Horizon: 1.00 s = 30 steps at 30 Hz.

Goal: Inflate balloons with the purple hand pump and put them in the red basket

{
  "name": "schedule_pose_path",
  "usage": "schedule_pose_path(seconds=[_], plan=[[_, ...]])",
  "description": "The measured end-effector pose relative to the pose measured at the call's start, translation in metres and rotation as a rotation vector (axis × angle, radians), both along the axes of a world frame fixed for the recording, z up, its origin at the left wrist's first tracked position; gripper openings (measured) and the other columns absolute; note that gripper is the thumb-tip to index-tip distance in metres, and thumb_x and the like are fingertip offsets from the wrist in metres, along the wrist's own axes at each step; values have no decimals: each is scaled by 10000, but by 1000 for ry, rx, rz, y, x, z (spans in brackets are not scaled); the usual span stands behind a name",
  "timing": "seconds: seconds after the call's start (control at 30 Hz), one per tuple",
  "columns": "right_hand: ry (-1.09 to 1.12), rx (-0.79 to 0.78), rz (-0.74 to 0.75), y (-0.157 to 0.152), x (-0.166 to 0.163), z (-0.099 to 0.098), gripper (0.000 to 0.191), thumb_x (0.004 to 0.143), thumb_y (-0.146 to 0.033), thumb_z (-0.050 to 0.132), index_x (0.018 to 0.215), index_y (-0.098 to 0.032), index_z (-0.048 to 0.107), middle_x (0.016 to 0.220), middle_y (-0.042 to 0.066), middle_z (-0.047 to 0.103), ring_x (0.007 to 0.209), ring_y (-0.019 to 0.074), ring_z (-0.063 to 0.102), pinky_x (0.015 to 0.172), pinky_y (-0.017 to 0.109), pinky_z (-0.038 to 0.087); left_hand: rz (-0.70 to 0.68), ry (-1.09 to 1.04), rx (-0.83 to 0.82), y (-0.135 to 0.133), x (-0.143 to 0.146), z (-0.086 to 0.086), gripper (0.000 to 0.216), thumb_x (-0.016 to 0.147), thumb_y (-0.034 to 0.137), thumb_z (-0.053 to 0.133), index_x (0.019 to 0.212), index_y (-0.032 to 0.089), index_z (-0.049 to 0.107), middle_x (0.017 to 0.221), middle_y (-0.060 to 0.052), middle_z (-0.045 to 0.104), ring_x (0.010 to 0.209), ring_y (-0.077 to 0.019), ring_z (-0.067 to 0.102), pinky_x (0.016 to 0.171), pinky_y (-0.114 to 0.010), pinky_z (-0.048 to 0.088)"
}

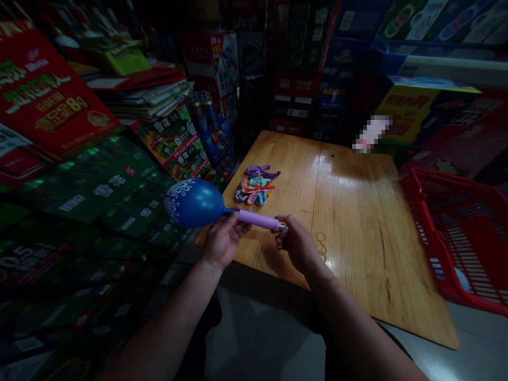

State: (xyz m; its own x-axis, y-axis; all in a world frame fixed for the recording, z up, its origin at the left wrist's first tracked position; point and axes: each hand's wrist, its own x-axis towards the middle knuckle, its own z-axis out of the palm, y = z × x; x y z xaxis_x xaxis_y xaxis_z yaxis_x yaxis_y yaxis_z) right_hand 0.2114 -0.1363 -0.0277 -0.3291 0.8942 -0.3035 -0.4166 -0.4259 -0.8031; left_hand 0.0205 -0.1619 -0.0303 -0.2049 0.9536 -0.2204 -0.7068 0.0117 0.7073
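Observation:
A partly inflated blue balloon [198,202] with a white printed pattern sits on the tip of a purple hand balloon pump [257,219]. My left hand [223,239] is closed round the balloon's neck and that end of the pump, palm facing up. At the pump's other end, my right hand [297,241] grips the pale handle; its fingers partly cover it. Both hands are above the near left part of the wooden table [357,211]. Just beyond the pump lies a small heap of limp, coloured balloons [257,190]. Several yellow rubber bands [320,247] lie beside my right wrist.
A red plastic basket [440,243] stands against the table's right side. Stacked green cartons [99,196] rise on the left, with papers [151,95] piled behind them. More boxes [296,100] line the back. A blurred-out object [372,134] lies at the far edge.

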Motion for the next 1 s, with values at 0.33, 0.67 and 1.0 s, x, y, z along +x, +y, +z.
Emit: schedule_pose_path(seconds=[0.33,0.67,1.0], plan=[[-217,116,-18,-3,-7,-6,235,769,-356,704,884,-159,645,728,27,644,527,93,514,489,230,434,1,42,32,-2,5,1,228,791,174,712,1018,176,698,1132,-86,703,1115,-230,627,948,-379,493],[-218,110,13,-3,-9,-6,241,759,-365,707,876,-162,650,742,34,649,541,100,512,504,246,441,24,5,27,1,-2,4,186,815,177,688,1001,179,688,1103,-80,717,1109,-236,637,961,-401,492],[-662,315,-143,22,12,-16,235,766,-401,689,881,-198,662,694,13,607,570,142,521,518,271,388,215,-73,-17,13,-49,8,94,894,198,589,913,178,678,968,-45,744,1016,-191,683,944,-366,515]])
